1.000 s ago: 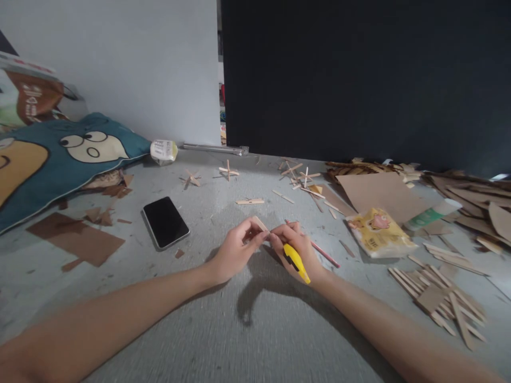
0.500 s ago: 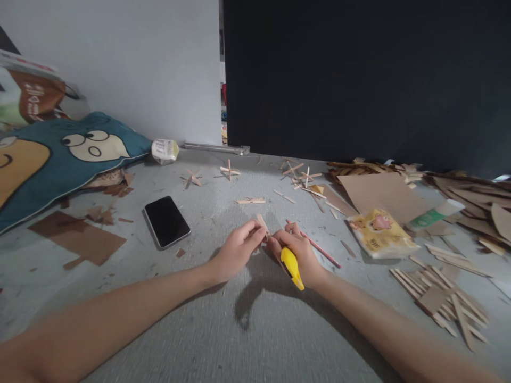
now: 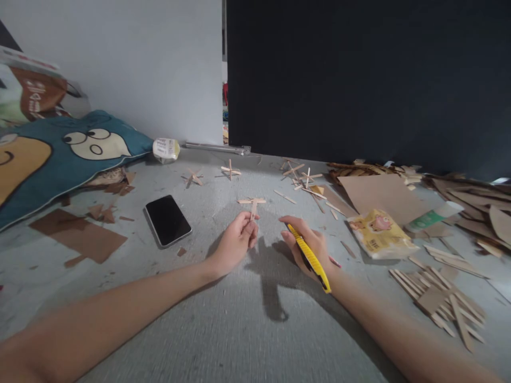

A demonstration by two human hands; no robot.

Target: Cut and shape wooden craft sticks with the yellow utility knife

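My left hand (image 3: 238, 239) pinches a wooden craft stick (image 3: 254, 208), which points up and away from me. Just past its tip, other craft sticks (image 3: 243, 201) lie flat on the grey surface. My right hand (image 3: 306, 242) holds a yellow utility knife (image 3: 310, 256), its handle slanting back over the hand toward the wrist. I cannot make out the blade. The two hands are apart, with a gap between them. A red pencil (image 3: 334, 261) is mostly hidden beneath my right hand.
Crossed-stick pieces (image 3: 230, 170) stand toward the back. A phone (image 3: 167, 221) lies at left, near brown cardboard (image 3: 80, 234) and a blue cushion (image 3: 96, 141). To the right are a yellow packet (image 3: 381, 234), a glue stick (image 3: 433, 217) and a pile of craft sticks (image 3: 443, 298).
My hands have moved apart. The left went slightly left with the craft stick, and the right went right with the utility knife, which now shows more of its length and covers most of the pencil.
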